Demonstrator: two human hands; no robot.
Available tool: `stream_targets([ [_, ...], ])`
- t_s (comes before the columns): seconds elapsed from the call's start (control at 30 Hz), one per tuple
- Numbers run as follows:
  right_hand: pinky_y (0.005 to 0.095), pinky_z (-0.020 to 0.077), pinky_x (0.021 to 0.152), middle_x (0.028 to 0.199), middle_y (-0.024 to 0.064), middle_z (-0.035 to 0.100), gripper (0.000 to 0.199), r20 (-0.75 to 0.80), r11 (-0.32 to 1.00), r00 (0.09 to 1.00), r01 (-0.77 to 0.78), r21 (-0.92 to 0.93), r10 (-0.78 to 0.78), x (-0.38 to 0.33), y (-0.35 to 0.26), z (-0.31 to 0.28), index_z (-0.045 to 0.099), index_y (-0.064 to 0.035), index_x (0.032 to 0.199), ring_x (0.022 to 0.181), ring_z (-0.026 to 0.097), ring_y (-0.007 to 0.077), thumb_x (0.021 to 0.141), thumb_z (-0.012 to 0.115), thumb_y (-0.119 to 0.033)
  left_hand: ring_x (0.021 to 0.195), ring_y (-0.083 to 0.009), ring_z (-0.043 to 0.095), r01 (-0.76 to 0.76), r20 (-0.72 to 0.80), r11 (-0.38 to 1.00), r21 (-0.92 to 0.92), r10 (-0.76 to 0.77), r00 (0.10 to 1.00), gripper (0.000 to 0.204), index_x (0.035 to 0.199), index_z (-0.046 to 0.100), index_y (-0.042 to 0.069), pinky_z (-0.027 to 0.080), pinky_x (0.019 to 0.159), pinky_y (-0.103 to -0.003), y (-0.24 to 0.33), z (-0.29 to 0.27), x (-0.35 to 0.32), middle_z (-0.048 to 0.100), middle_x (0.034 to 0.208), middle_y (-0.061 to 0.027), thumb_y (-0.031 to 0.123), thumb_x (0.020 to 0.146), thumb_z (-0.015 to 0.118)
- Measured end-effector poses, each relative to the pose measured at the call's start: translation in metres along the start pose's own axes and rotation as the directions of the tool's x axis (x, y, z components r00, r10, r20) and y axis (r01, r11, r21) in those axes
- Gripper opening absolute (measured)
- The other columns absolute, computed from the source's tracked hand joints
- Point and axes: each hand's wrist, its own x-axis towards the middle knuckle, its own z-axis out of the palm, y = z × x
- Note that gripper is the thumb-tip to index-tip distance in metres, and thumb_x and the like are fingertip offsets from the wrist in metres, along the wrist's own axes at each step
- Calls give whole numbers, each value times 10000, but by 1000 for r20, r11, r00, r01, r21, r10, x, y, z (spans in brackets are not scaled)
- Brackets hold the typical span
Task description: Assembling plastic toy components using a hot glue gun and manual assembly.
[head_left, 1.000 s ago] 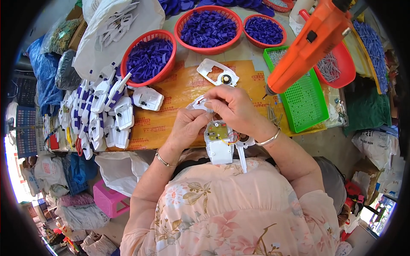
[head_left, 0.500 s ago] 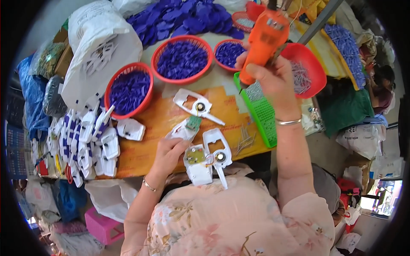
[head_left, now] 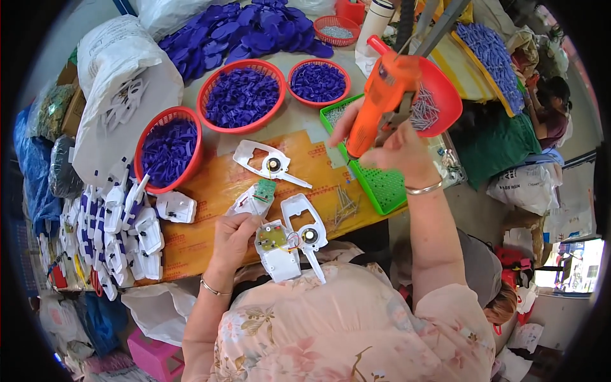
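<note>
My left hand (head_left: pixel 234 235) pinches the near end of a white plastic housing (head_left: pixel 244 204), which has a small green circuit board (head_left: pixel 264 190) at its far end. Beyond it lies a white handled shell (head_left: pixel 254 156) with a round black part. Close to my body is another opened white housing (head_left: pixel 280 262), joined by thin wires to a second handled shell (head_left: pixel 313 219). My right hand (head_left: pixel 407 156), slightly blurred, is wrapped round an orange electric screwdriver (head_left: pixel 372 114), tip down over the green basket (head_left: pixel 382 191). Part of the grip is hidden behind the tool.
Red baskets (head_left: pixel 199 105) of purple pieces stand at the back, before a heap of purple discs (head_left: pixel 235 35). Loose screws (head_left: pixel 344 205) lie on the table; more fill a red scoop (head_left: pixel 449 95). White-and-purple assemblies (head_left: pixel 118 216) pile up left. A person (head_left: pixel 554 114) sits far right.
The screwdriver and my right hand have come lower and nearer the green basket. My left hand stays on the housing. The whole view has shifted a little.
</note>
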Motion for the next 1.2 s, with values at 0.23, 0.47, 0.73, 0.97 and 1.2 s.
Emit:
stream_targets([
  [0.23,260,474,791,877,59,623,269,-63,973,972,-228,-38,226,-18,39,11,581,-5,969,859,601,123,710,636,41,453,-29,398,-40,-5,999,-4,40,999,253,737,679,-18,291,425,-201,-2,3,-1,550,565,27,179,851,570],
  [0.47,235,465,779,890,57,650,174,-5,967,975,-222,-128,224,-20,64,11,584,29,1011,861,600,95,846,530,23,432,-34,408,-37,1,999,-17,37,999,245,733,684,-14,287,412,-201,-3,2,-2,545,540,22,164,852,565],
  [0.73,243,487,745,843,69,661,130,-58,953,958,-285,-103,281,-22,73,18,605,40,952,804,625,106,849,531,13,416,-39,405,-41,-11,999,-23,41,999,240,723,685,-8,282,401,-207,-5,2,-1,526,516,23,159,851,568],
  [0.97,223,504,583,763,74,650,131,-104,833,830,-553,-28,548,-22,75,30,634,34,839,674,649,106,857,542,-57,416,-36,396,-42,-7,999,-17,41,999,240,722,682,-5,274,400,-207,-4,2,-2,519,513,25,159,853,567],
  [1.2,226,466,442,700,78,651,220,-88,697,701,-713,-74,708,-32,66,36,618,17,850,468,595,119,909,499,-159,479,-32,425,20,19,999,-33,-20,1000,225,756,687,-23,322,446,-203,-4,1,0,559,571,23,127,861,555],
])
